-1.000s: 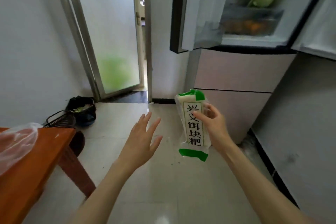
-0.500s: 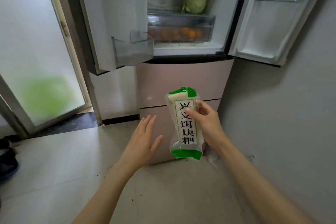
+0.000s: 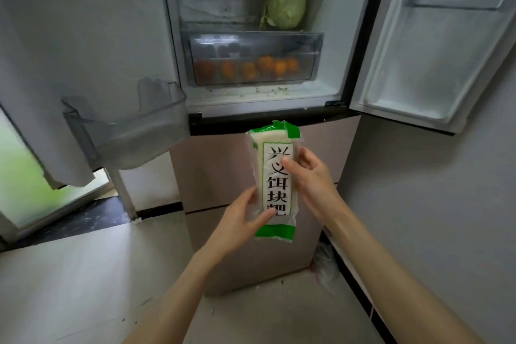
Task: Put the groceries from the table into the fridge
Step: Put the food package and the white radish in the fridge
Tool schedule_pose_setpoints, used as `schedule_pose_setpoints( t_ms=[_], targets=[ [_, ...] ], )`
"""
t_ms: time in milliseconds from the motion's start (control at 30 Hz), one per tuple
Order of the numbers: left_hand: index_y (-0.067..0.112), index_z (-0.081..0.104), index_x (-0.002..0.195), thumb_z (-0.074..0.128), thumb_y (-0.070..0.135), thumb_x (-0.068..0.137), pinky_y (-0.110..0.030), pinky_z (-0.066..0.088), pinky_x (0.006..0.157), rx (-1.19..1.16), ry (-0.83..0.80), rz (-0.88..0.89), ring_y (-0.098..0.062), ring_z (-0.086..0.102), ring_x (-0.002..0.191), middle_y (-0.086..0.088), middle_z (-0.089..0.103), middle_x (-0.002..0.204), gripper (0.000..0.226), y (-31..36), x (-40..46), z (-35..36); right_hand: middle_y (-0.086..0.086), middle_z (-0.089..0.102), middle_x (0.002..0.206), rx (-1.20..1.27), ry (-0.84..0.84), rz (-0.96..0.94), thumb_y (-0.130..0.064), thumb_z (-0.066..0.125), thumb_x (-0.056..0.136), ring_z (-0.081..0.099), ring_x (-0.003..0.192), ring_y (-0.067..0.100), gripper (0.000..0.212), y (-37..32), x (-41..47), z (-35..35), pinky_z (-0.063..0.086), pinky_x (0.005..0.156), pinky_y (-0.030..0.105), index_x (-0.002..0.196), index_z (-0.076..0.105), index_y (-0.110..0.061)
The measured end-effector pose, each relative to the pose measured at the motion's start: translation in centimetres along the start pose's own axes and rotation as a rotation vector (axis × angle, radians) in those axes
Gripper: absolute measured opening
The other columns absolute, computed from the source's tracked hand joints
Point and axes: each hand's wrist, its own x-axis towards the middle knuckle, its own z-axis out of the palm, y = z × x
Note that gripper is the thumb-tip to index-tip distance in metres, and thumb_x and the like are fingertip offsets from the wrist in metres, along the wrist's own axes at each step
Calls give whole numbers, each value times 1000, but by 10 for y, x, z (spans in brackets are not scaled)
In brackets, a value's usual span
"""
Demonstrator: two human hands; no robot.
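Note:
I hold a white block in a clear packet with green ends and black characters [image 3: 275,148] upright in front of the fridge [image 3: 251,98]. My right hand [image 3: 312,179] grips its right side, thumb across the label. My left hand [image 3: 243,220] grips the lower left part, thumb on the front. Both fridge doors stand open. A green cabbage [image 3: 286,4] sits on the shelf. Below it a clear drawer [image 3: 251,58] holds several orange fruits.
The left door [image 3: 83,50] carries a clear bin [image 3: 131,131] that juts toward me. The right door [image 3: 435,45] swings out against the grey wall. A frosted glass door [image 3: 25,176] is at far left. A crumpled plastic bag [image 3: 325,262] lies beside the fridge base.
My view came closer to the open fridge. My left hand, open and empty before, rose and took hold of the packet's lower left. The right hand kept its grip.

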Motion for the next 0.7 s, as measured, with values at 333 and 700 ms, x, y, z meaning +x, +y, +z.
schedule_pose_setpoints(
  t_ms=[333, 700],
  targets=[
    [9, 63, 107, 61, 21, 88, -9, 48, 65, -270, 264, -34, 7, 65, 76, 6, 70, 92, 22, 38, 194, -4, 8, 63, 116, -219, -121, -96, -20, 57, 90, 67, 93, 18, 46, -58, 198, -37, 58, 76, 35, 135, 44, -15],
    [9, 65, 83, 58, 30, 90, -19, 52, 57, -249, 553, -62, -14, 63, 64, -7, 69, 79, 24, 116, 386, -100, 7, 65, 99, -267, -172, -127, -4, 63, 85, 63, 90, 20, 27, -116, 363, -37, 55, 83, 38, 111, 59, -7]
  ],
)
